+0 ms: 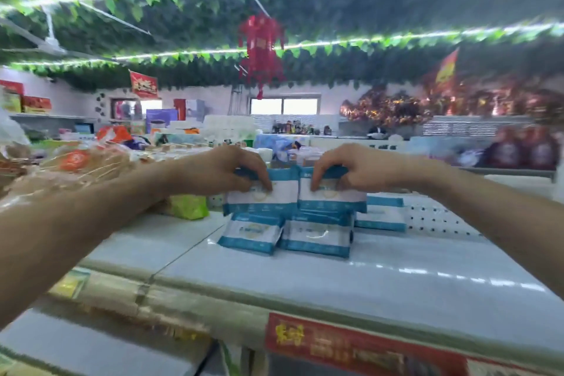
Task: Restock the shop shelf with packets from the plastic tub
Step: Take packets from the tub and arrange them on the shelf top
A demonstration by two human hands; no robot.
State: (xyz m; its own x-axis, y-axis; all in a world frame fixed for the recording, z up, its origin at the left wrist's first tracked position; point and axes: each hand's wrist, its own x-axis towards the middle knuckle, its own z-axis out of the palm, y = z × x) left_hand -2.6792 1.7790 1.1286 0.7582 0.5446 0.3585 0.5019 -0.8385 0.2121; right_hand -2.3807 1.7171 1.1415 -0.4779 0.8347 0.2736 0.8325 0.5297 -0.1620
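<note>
The left hand [241,169] pinches the top edge of one blue-and-white plastic packet [274,197]. The right hand [341,168] pinches a matching packet [334,200] touching it at 3 o'clock. Both stand upright over two like lower packets [253,232] on the white metal shelf [305,284]. Seat each squarely before releasing, or they may tip towards 6 o'clock. The tub is out of view.

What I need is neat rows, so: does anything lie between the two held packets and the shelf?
Possibly: two lying packets rest on the shelf just below the held packets, which the left hand and right hand grip. Directly under or in front, I cannot tell. Nothing else visible intervenes.
</note>
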